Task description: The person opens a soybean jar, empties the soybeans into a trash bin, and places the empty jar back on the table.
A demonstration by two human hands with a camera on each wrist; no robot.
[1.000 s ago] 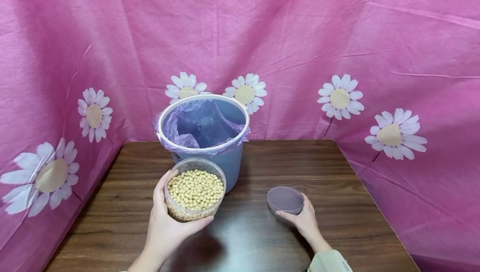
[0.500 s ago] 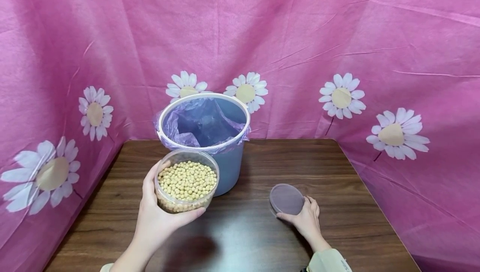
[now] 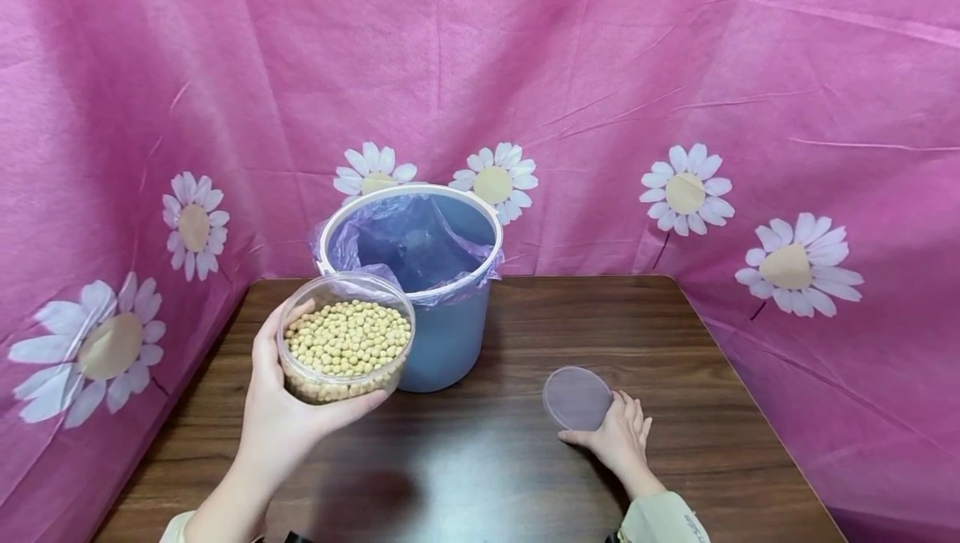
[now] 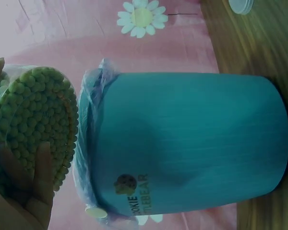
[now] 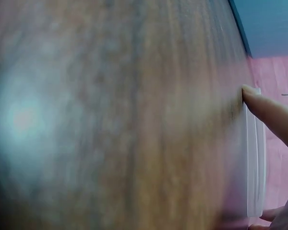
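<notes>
A clear plastic tub [image 3: 345,385] of pale yellow soybeans [image 3: 348,335] is held up by my left hand [image 3: 279,422], its thumb along the front and its fingers around the far left side. In the left wrist view the same tub [image 4: 36,120] hangs beside the bin's rim, with fingers against its base. My right hand [image 3: 622,439] is beside a round translucent lid [image 3: 577,399] on the table. Its thumb and a fingertip are at the lid's edge, the other fingers spread loosely. The right wrist view shows the thumb at the edge of the lid [image 5: 255,158].
A blue bin [image 3: 450,343] with a white rim and a purple liner bag [image 3: 367,243] stands behind the tub. The wood-grain table [image 3: 600,318] is enclosed by a pink flowered curtain [image 3: 570,68] at the back and sides.
The left hand has moved the tub left and upward, toward the bin's left front. The right hand has lowered the lid flat and loosened its fingers from it.
</notes>
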